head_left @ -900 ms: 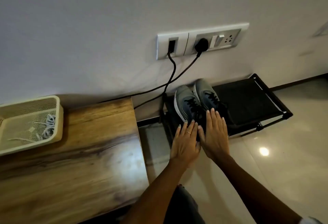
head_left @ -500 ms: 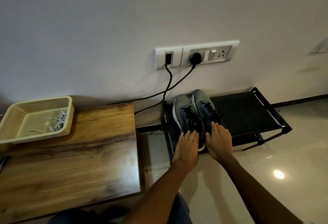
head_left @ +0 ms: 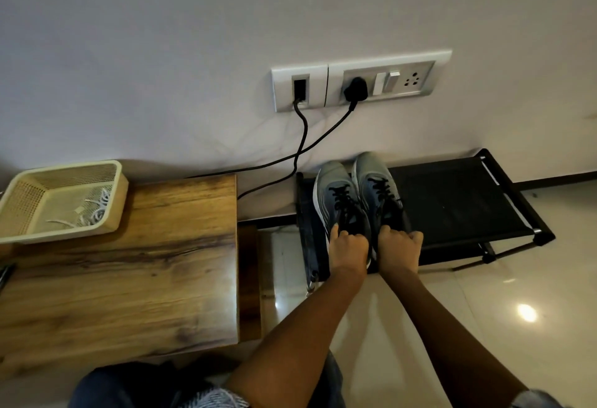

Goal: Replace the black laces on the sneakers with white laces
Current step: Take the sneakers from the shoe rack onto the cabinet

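Two grey-blue sneakers with black laces stand side by side, toes to the wall, at the left end of a low black shoe rack [head_left: 458, 201]. My left hand [head_left: 349, 246] grips the heel end of the left sneaker [head_left: 332, 188], fingers curled into its opening. My right hand [head_left: 399, 244] grips the heel end of the right sneaker [head_left: 374, 178] the same way. White laces [head_left: 95, 210] lie in a cream mesh basket [head_left: 19, 204] at the back left of the wooden table [head_left: 129, 272].
A wall socket panel [head_left: 358, 83] above the rack has two black cables [head_left: 300, 146] hanging down behind the table and the sneakers. Glossy floor tiles [head_left: 529, 278] spread to the right. My knees show at the bottom edge.
Both hands went from flat, fingers straight over the sneakers' heels, to curled around the heel openings. The camera view has dropped and drawn back a little.
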`<state>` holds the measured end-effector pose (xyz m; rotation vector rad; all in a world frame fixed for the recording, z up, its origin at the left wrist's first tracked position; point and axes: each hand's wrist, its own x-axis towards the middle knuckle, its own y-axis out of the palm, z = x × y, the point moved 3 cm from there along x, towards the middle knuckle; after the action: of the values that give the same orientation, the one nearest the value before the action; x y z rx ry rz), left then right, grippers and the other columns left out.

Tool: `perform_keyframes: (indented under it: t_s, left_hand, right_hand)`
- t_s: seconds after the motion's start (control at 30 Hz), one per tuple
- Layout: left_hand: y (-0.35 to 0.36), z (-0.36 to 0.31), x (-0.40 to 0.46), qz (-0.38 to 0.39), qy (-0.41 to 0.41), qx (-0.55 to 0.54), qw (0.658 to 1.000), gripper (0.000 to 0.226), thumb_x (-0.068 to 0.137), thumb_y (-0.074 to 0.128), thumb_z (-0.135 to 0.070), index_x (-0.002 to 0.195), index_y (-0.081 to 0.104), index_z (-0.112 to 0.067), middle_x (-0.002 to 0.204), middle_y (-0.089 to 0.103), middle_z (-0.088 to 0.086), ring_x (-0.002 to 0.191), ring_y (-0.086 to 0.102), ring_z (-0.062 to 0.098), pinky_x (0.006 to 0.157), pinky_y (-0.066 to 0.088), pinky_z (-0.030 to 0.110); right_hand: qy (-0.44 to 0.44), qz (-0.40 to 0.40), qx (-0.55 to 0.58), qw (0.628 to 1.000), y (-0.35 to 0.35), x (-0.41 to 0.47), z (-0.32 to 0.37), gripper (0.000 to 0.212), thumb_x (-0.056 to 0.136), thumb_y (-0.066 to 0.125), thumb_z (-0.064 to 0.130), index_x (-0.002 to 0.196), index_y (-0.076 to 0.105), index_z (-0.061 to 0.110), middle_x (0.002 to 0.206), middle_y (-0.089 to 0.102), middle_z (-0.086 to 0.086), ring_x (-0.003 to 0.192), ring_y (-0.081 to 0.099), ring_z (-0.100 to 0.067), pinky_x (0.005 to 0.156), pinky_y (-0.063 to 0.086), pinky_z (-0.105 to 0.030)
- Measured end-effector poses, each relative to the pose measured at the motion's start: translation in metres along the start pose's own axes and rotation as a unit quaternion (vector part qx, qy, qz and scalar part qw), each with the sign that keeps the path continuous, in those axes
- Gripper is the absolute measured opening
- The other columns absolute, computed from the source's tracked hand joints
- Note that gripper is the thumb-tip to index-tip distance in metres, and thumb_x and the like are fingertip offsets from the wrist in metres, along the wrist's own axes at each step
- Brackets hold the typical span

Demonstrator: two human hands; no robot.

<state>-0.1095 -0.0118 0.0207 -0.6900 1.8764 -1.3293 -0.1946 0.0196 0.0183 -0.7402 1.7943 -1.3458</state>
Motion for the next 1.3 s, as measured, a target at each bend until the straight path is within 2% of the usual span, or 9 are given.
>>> perform_keyframes:
  t_s: [0.2,0.37,0.43,0.57,0.73,1.0,1.1,1.17,1.3]
  left_hand:
    - [-0.002,0.001,-0.013,-0.030,0.019,-0.028,0.999,0.017,0.092,0.054,-0.020,0.099,0.066,-0.009,0.099,0.069,0.011,0.102,0.060,0.026,0.119,0.008,0.036]
    - [-0.001,0.000,-0.045,-0.067,0.051,-0.026,0.996,0.002,0.079,0.070,-0.016,0.078,0.069,-0.014,0.071,0.069,0.004,0.078,0.065,0.022,0.117,0.017,0.040]
    - [-0.006,-0.001,-0.058,-0.075,0.057,-0.044,0.995,0.007,0.074,0.073,-0.015,0.071,0.067,-0.015,0.063,0.066,0.003,0.071,0.063,0.020,0.117,0.025,0.041]
    - [-0.028,-0.005,-0.084,-0.085,0.062,-0.058,0.993,0.006,0.085,0.061,-0.011,0.088,0.065,-0.008,0.081,0.068,0.012,0.086,0.060,0.027,0.121,0.011,0.037]
    - [-0.056,0.002,-0.123,-0.109,0.044,-0.065,0.991,0.010,0.089,0.055,-0.008,0.094,0.063,-0.006,0.088,0.067,0.014,0.093,0.057,0.029,0.121,0.007,0.037]
    - [-0.087,0.050,-0.201,-0.195,0.004,-0.089,0.977,0.008,0.083,0.065,-0.009,0.090,0.062,-0.006,0.082,0.065,0.015,0.091,0.057,0.031,0.112,0.031,0.041]
    - [-0.091,0.077,-0.229,-0.227,-0.024,-0.078,0.970,0.011,0.078,0.069,-0.013,0.086,0.063,-0.008,0.075,0.065,0.012,0.082,0.058,0.029,0.117,0.025,0.043]
    - [-0.093,0.099,-0.249,-0.249,-0.059,-0.077,0.964,0.013,0.073,0.073,-0.014,0.082,0.063,-0.011,0.069,0.064,0.009,0.077,0.059,0.027,0.114,0.030,0.044]
    - [-0.090,0.140,-0.286,-0.244,-0.120,-0.110,0.956,0.010,0.080,0.064,-0.009,0.089,0.063,-0.012,0.080,0.065,0.009,0.088,0.057,0.026,0.117,0.024,0.040]
  right_hand:
    - [0.007,-0.026,0.044,0.999,0.000,-0.008,0.000,0.011,0.088,0.053,0.013,0.087,0.050,0.024,0.082,0.067,0.004,0.082,0.063,-0.018,0.079,0.028,-0.034]
    - [0.016,-0.049,0.082,0.995,0.006,-0.039,-0.006,0.013,0.081,0.059,0.013,0.081,0.052,0.023,0.075,0.064,0.003,0.079,0.061,-0.021,0.078,0.026,-0.035]
    - [0.018,-0.071,0.089,0.993,0.005,-0.053,-0.008,0.016,0.075,0.066,0.009,0.078,0.055,0.021,0.067,0.063,0.000,0.071,0.059,-0.023,0.076,0.025,-0.036]
    - [0.010,-0.125,0.102,0.987,-0.011,-0.078,-0.012,0.023,0.066,0.072,0.003,0.072,0.055,0.018,0.059,0.059,-0.002,0.061,0.057,-0.026,0.072,0.023,-0.036]
    - [-0.035,-0.200,0.110,0.973,-0.043,-0.109,-0.004,0.036,0.054,0.080,-0.001,0.063,0.050,0.016,0.051,0.053,-0.002,0.051,0.052,-0.027,0.068,0.022,-0.036]
    - [-0.113,-0.282,0.121,0.945,-0.088,-0.163,0.045,0.034,0.054,0.083,0.003,0.062,0.052,0.016,0.053,0.057,-0.004,0.053,0.055,-0.028,0.069,0.022,-0.036]
    - [-0.162,-0.304,0.143,0.928,-0.102,-0.182,0.076,0.033,0.057,0.082,0.007,0.061,0.050,0.018,0.051,0.055,-0.001,0.050,0.053,-0.026,0.067,0.021,-0.035]
    - [-0.193,-0.303,0.144,0.922,-0.106,-0.194,0.101,0.034,0.056,0.080,0.007,0.060,0.049,0.018,0.050,0.053,0.000,0.049,0.052,-0.026,0.066,0.020,-0.035]
    - [-0.250,-0.279,0.128,0.918,-0.106,-0.215,0.152,0.039,0.050,0.081,0.007,0.059,0.046,0.022,0.049,0.051,0.002,0.049,0.052,-0.025,0.065,0.020,-0.035]
